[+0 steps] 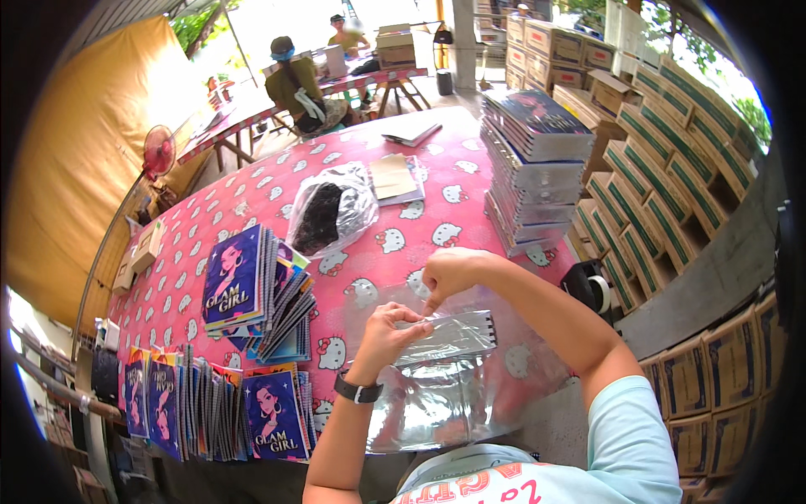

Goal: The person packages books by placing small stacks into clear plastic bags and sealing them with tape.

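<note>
My left hand (391, 338), with a dark watch on its wrist, pinches the upper edge of a clear plastic bag (432, 403) near the table's front edge. My right hand (453, 275) reaches in from the right, fingers bent down and closed at the same edge, close to the left fingertips. Under the shiny film lies a spiral-bound notebook bundle (489, 329), its dark coils showing at the right end. Glare hides most of its cover. More clear film (512, 361) spreads flat around it on the pink patterned tablecloth.
Notebook piles (235, 277) and a notebook row (218, 403) stand left. A tall wrapped notebook stack (537, 176) rises right, beside a tape dispenser (598, 290) and cartons (663, 176). A plastic bag of black pieces (327, 210) lies ahead. Two people (294, 84) sit beyond.
</note>
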Available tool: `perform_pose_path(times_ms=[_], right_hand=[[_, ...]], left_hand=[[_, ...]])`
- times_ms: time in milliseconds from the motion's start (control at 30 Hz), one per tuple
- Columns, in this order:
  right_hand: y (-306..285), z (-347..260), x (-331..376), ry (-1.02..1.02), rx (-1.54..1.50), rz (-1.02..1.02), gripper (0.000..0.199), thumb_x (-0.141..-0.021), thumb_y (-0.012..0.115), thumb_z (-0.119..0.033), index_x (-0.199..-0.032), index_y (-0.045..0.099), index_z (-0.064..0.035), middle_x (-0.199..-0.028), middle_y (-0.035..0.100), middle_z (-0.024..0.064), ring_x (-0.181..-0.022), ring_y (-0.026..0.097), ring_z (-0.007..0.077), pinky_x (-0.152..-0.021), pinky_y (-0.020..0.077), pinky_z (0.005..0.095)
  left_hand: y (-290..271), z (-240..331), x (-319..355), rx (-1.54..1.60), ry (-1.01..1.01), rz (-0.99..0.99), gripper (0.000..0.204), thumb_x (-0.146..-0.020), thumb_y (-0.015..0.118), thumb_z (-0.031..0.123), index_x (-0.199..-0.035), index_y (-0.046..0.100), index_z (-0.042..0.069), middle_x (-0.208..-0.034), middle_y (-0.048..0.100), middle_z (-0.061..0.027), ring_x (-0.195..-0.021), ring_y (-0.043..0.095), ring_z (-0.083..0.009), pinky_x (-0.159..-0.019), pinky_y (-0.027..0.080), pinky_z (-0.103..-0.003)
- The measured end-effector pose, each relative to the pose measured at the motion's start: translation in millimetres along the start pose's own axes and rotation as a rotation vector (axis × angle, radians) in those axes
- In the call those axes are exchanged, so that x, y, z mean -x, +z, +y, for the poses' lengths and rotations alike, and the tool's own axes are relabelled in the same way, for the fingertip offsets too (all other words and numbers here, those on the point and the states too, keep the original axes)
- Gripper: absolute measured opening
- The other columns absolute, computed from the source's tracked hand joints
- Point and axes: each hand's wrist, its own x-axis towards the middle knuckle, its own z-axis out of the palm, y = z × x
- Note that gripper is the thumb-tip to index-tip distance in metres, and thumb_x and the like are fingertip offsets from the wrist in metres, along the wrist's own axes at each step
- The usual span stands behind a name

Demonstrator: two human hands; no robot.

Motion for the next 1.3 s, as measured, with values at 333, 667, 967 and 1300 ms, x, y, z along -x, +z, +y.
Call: perform_pose_path(times_ms=[333,667,967,1300], right_hand=[[82,75,-33,0.374,-0.496,-0.343,0.056,-0.08,0.058,-0.058,-0.091,0.066,-0.0032,-0.079,0.066,0.0059,-0.074,0.061,0.0178,-0.059,0.0476,0.0339],[188,64,130,0.228,-0.872,-0.161,0.035,-0.087,0.061,-0.037,-0.103,0.065,-0.0063,-0.084,0.066,0.0012,-0.071,0.059,0.0094,-0.061,0.0474,0.0247],[227,30,80,-0.432,-2.012,0.858,0.052,-0.077,0.07,-0.023,-0.122,0.05,-0.0044,-0.111,0.06,0.013,-0.104,0.059,0.0258,-0.088,0.0476,0.0403],[136,1,75,-0.349,-0.984,0.871,0.063,-0.071,0.078,-0.024,-0.123,0.047,-0.0035,-0.109,0.058,0.0042,-0.097,0.053,0.0128,-0.088,0.043,0.029]], left_hand=[[6,16,12,-0.312,0.169,0.251,0.043,-0.068,0.077,0.038,-0.101,0.067,0.012,-0.11,0.06,-0.008,-0.113,0.048,-0.025,-0.1,0.031,-0.045],[39,65,9,-0.689,0.347,-0.105,0.102,-0.056,0.084,0.036,-0.138,0.031,0.007,-0.106,0.059,-0.0125,-0.101,0.056,-0.026,-0.099,0.035,-0.045],[13,9,39,0.927,0.125,0.036,0.092,-0.056,0.088,0.014,-0.131,0.035,0.004,-0.112,0.056,-0.0094,-0.108,0.052,-0.0198,-0.093,0.042,-0.037],[4,-21,54,0.404,0.189,0.138,0.064,-0.067,0.081,0.01,-0.121,0.049,0.001,-0.106,0.06,-0.0097,-0.102,0.056,-0.0162,-0.088,0.045,-0.031]])
